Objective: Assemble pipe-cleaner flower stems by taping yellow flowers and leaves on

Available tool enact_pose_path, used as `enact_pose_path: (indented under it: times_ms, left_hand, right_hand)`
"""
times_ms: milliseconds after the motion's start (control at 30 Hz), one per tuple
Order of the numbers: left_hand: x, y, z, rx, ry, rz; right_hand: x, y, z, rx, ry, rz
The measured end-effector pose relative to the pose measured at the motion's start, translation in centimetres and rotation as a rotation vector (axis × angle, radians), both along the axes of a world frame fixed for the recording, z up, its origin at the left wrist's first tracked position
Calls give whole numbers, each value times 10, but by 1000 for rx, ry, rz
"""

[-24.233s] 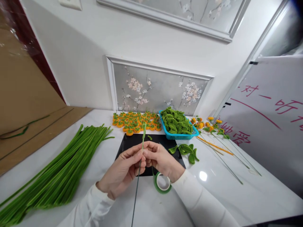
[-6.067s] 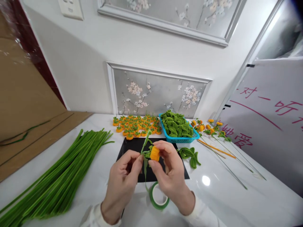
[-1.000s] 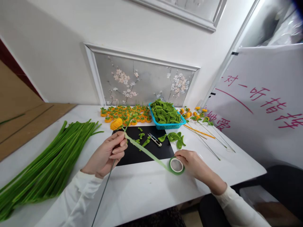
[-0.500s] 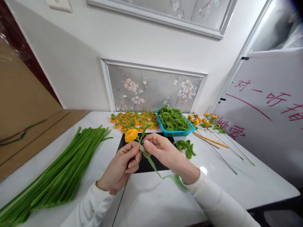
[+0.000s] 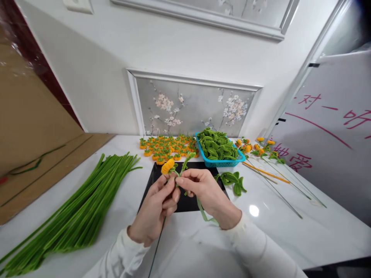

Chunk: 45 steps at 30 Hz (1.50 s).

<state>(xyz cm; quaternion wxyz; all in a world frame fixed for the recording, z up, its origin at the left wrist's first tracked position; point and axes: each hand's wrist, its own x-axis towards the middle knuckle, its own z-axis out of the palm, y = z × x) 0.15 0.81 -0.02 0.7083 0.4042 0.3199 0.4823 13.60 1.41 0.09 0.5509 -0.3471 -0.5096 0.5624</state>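
Observation:
My left hand (image 5: 155,208) pinches a thin wire stem (image 5: 158,243) that carries an orange fuzzy flower (image 5: 167,166) and a curled green tip. My right hand (image 5: 204,191) meets it just below the flower, fingers pinched on a strip of green floral tape (image 5: 203,212) that trails down under the wrist. Both hands hover over a black mat (image 5: 156,181) on the white table (image 5: 290,239). The tape roll is hidden.
A big bundle of green pipe cleaners (image 5: 72,216) lies at the left. Behind the mat are several small orange flowers (image 5: 165,148), a blue basket of green leaves (image 5: 218,148), loose leaves (image 5: 233,181) and finished stems (image 5: 275,170). A white board (image 5: 333,127) leans at the right.
My right hand has come off the tape roll on the table and joined the left hand at the stem. The tape has gone from stretched taut to a short slack strip.

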Motion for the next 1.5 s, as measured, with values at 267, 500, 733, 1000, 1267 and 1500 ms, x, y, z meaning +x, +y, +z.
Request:
enact_pose_path:
  times_ms: [267, 500, 733, 1000, 1267, 1500]
  left_hand:
    - [2, -3, -4, 143, 209, -37]
    - [6, -3, -5, 133, 206, -16]
    - [3, -6, -3, 121, 121, -42]
    - [3, -6, -5, 84, 56, -49]
    - [5, -7, -6, 114, 101, -57]
    - [9, -3, -14, 219, 226, 28]
  right_hand:
    - [7, 4, -4, 54, -4, -145]
    - [7, 5, -11, 21, 92, -28]
    - [8, 5, -17, -14, 192, 164]
    - [-1, 3, -16, -55, 290, 118]
    - [-12, -1, -15, 1, 286, -46]
    - [-8, 0, -12, 8, 285, -238]
